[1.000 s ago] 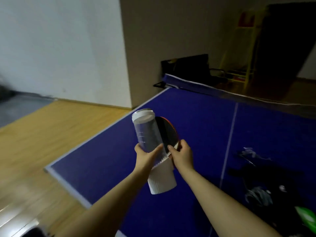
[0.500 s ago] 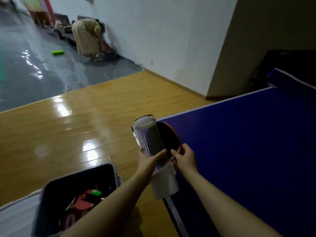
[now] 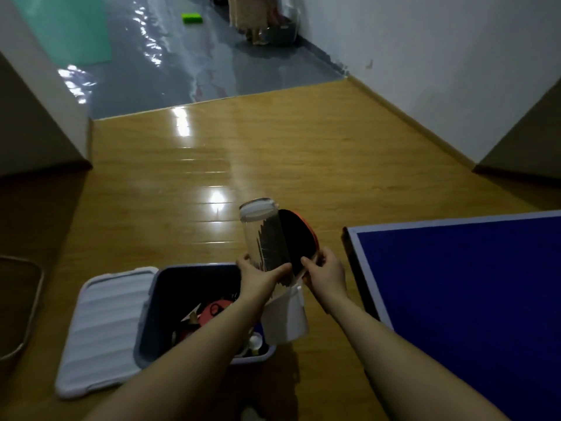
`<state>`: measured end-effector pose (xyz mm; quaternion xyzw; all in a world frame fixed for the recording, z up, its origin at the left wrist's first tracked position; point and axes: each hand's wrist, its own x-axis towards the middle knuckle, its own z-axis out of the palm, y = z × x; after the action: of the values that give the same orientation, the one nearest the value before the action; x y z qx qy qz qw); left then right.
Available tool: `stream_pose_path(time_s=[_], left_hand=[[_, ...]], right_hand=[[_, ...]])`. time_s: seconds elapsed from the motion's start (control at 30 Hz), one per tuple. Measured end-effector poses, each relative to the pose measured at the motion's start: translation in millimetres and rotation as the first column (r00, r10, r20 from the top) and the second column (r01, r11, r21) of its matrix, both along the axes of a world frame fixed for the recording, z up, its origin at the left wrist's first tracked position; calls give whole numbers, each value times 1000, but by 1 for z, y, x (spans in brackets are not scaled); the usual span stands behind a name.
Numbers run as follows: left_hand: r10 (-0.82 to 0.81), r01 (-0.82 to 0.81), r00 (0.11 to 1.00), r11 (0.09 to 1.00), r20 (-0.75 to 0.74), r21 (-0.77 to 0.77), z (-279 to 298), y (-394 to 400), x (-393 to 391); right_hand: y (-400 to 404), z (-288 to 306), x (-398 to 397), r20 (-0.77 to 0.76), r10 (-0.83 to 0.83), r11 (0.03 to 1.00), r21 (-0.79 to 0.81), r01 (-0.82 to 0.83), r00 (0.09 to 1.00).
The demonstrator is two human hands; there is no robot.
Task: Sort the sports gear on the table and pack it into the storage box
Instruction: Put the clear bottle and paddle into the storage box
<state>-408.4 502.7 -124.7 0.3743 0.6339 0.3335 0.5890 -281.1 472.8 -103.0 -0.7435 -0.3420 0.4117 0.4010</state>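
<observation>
My left hand (image 3: pixel 258 276) grips a clear plastic tube (image 3: pixel 267 238) with white caps on both ends, held tilted over the right side of the storage box. My right hand (image 3: pixel 326 275) pinches a table tennis paddle (image 3: pixel 299 235) with a black face and red edge, close behind the tube. The grey-blue storage box (image 3: pixel 145 323) stands open on the wooden floor, with red paddles and other gear (image 3: pixel 212 311) inside, partly hidden by my left forearm.
The box's white ribbed lid (image 3: pixel 103 329) lies on the floor to its left. The blue table tennis table (image 3: pixel 470 299) has its corner at the right. A curved metal frame (image 3: pixel 27 314) sits at far left. A person (image 3: pixel 252 16) stands far off on the grey floor.
My view has swung left from the table to the floor. Both hands have carried the tube and paddle off the table edge and over the open storage box.
</observation>
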Motion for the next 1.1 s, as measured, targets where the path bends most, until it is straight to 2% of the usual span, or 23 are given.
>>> stream_pose_path(time_s=[0.17,0.3,0.5,0.7,0.97,1.1], left_hand=[[107,-111,989,993,-98,-34,-35,25,-42],[122,-132,976,990,-180,-44,-65,31,-68],[178,-199,956,977,-231,-71,-141,50,-107],[197,-223,951,971,-237,-87,-249,68,-151],[71,-91,953,994,-295,-55,-405,111,-228],[32,-52,940,997,-339,-50,-454,114,-256]], right_hand=[[39,-42,-40,-8,103,993,-57,-104,995],[56,-85,-63,-45,164,982,-91,-167,985],[89,-168,-108,-31,249,952,-174,-251,968],[105,-275,-153,-41,233,947,-218,-237,972],[133,-435,-228,-40,94,964,-247,-101,995],[129,-484,-253,-11,51,971,-232,-52,999]])
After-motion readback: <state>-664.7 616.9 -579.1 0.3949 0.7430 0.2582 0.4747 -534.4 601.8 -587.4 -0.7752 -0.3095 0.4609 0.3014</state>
